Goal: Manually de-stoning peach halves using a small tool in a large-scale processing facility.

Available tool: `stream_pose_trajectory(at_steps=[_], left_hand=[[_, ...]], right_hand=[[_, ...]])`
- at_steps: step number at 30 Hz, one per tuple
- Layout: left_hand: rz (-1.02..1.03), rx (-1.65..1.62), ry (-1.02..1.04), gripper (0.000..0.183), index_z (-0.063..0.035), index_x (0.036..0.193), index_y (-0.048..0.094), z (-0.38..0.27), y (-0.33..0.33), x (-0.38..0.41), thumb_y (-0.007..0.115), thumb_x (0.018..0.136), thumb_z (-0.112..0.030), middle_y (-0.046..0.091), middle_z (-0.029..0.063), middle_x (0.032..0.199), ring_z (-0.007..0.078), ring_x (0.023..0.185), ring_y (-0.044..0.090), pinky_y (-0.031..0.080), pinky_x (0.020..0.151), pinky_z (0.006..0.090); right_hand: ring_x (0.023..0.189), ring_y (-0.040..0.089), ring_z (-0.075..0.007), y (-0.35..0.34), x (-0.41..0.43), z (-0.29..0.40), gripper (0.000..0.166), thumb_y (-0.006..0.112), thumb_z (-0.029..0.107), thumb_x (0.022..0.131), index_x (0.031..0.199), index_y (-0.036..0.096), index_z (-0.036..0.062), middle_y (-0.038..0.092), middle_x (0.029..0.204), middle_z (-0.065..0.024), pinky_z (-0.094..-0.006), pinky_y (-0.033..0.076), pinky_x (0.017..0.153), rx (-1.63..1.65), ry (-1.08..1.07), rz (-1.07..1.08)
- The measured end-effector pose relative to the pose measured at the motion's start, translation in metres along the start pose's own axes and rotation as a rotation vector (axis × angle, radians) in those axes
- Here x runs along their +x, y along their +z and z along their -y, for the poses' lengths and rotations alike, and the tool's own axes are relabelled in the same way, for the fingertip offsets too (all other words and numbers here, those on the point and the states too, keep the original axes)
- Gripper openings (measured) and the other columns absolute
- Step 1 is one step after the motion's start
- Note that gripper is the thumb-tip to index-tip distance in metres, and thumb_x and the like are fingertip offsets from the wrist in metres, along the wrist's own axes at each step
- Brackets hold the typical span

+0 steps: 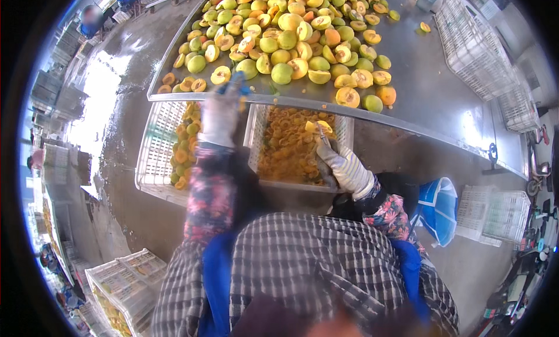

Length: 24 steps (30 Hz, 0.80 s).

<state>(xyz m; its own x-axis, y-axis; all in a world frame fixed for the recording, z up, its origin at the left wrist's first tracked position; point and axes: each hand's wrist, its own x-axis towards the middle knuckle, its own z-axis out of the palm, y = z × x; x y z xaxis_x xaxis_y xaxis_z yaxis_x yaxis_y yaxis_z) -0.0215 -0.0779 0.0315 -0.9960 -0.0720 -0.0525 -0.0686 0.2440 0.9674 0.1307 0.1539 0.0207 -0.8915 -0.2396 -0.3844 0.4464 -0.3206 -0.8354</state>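
My left hand (222,110), in a pale glove with blue fingertips, is blurred over the near edge of a metal table (419,75). It is beside a heap of green and yellow stone fruit (287,39), many pieces halved with brown hollows or stones showing. Blur hides whether it grips anything; a bit of yellow shows by its fingers. My right hand (340,162), in a striped glove with grey fingers, is shut on a slim metal pitting tool (324,136). A yellow fruit piece (315,127) shows at the tool's tip, above a crate of orange-brown scraps (286,149).
Under the table's left end is a white plastic crate (150,153) of halved fruit. Stacked crates (474,49) stand on the table's right side. A blue bag-like container (438,210) and more crates (493,214) are on the right floor. A person (91,22) is far left.
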Motion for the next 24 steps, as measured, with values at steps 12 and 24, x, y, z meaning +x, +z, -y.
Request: stream_pose_trajectory(at_steps=[12, 24], left_hand=[[0.329, 0.937, 0.332, 0.060, -0.0134, 0.135, 0.041, -0.015, 0.077, 0.056, 0.052, 0.087, -0.046, 0.043, 0.0150, 0.137, 0.0272, 0.124, 0.044, 0.037, 0.102, 0.0376], [0.506, -0.926, -0.216, 0.045, -0.0035, 0.129, 0.045, 0.006, 0.068, 0.050, 0.051, 0.084, -0.007, 0.058, 0.0098, 0.112, 0.0214, 0.103, 0.056, 0.047, 0.086, 0.0397]], right_hand=[[0.085, 0.057, -0.0436, -0.045, 0.029, -0.036, 0.049, 0.056, 0.017, 0.083, 0.126, 0.038, 0.0016, 0.059, 0.091, -0.0279, -0.0470, 0.046, 0.073, -1.367, -0.137, -0.349], [0.097, 0.055, -0.0389, -0.036, 0.027, -0.023, 0.045, 0.051, 0.012, 0.082, 0.126, 0.043, 0.0041, 0.058, 0.102, -0.0262, -0.0418, 0.046, 0.084, -1.449, -0.123, -0.287]])
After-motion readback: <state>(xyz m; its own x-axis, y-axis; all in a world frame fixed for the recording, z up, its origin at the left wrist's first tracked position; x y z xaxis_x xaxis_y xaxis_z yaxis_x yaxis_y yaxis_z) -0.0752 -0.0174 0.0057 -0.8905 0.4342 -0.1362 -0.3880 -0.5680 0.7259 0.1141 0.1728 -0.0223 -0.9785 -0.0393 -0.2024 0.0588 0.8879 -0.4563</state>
